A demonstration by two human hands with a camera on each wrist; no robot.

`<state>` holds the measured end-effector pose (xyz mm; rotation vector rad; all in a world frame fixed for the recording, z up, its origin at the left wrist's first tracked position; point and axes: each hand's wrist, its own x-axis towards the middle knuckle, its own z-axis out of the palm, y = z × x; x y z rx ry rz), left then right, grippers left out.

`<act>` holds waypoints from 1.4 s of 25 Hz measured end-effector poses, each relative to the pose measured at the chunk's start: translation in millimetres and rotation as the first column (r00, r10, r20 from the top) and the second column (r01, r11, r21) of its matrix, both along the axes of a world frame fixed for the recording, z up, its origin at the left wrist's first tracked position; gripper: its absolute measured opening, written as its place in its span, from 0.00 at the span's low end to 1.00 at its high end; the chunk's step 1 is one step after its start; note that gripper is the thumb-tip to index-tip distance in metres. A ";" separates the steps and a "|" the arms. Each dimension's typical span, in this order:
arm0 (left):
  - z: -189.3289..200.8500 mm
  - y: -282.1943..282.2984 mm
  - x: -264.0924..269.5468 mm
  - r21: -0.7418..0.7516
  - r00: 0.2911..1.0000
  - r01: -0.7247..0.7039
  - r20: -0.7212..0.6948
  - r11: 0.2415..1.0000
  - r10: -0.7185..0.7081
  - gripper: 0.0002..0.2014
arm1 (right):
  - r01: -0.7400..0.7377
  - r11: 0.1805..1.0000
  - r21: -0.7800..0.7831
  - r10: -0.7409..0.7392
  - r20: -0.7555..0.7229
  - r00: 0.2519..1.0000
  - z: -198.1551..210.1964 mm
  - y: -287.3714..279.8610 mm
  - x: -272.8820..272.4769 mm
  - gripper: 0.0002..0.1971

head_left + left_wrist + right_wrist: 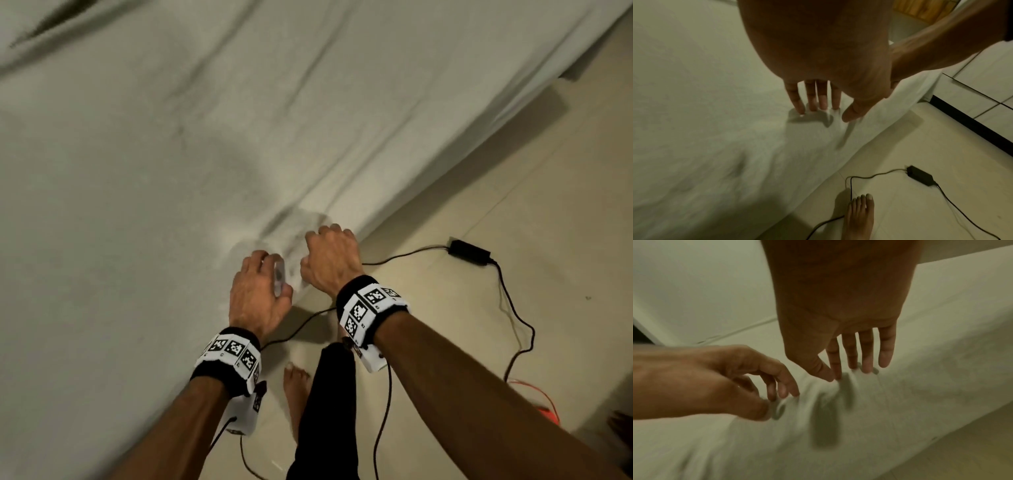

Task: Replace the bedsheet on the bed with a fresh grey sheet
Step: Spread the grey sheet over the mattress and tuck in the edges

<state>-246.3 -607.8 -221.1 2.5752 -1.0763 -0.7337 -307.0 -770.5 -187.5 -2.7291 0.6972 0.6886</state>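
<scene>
A pale grey-white sheet (171, 171) covers the bed and hangs over its near edge. Both hands work side by side at that edge. My left hand (274, 277) bends its fingers down onto the cloth, with a small raised fold between thumb and fingers (835, 104). My right hand (329, 257) is just to its right. In the right wrist view, the right hand (835, 379) pinches a ridge of the sheet (920, 386) between thumb and forefinger, its other fingers straight. Creases run away from both hands across the bed. The frames are blurred by motion.
The tiled floor (513, 308) lies right of the bed. On it are a black power adapter (469, 251) with its cable and an orange cord (544, 397). My bare foot (296, 387) and dark trouser leg (325, 411) stand close to the bed's edge.
</scene>
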 end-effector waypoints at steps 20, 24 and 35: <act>0.5 -266.8 -41.0 0.009 0.954 0.068 -0.294 0.998 -0.062 0.25 | 0.094 0.990 -0.106 -0.096 -0.016 0.995 -13.4 -304.5 -48.9 0.10; -19.2 -324.5 -6.2 -0.149 0.992 -0.124 -0.034 0.981 0.120 0.25 | 0.072 0.996 -0.061 -0.047 0.331 0.943 -31.2 -367.4 -11.7 0.16; -8.6 -459.9 -57.5 -0.140 0.994 0.059 -0.084 0.988 -0.071 0.28 | 0.361 0.931 -0.049 -0.348 0.174 0.921 -52.2 -500.3 -121.7 0.37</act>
